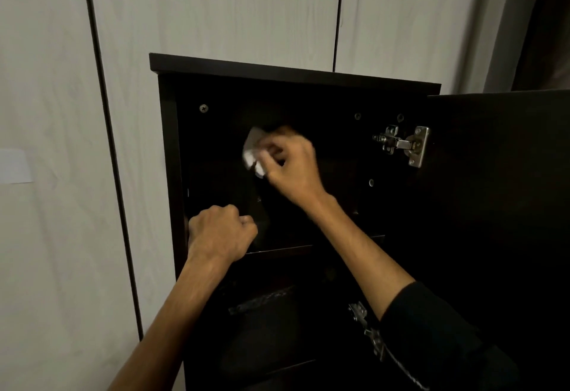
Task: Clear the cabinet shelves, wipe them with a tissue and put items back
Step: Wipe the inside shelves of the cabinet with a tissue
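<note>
A dark brown cabinet (293, 73) stands open in front of me, its inside very dark. Inside the top compartment, my right hand (290, 165) is shut on a crumpled white tissue (254, 153) and holds it near the back. My left hand (220, 231) is a closed fist at the front left of the top shelf (277, 249), beside the left wall. Whether that fist holds anything is hidden by the dark. A dim dark object (262, 301) lies in the compartment below the shelf.
The cabinet door (499, 205) swings open to the right on a metal hinge (404, 144); a second hinge (367, 329) shows lower down. Pale wood-grain panels (216, 5) with dark vertical seams rise behind and to the left of the cabinet.
</note>
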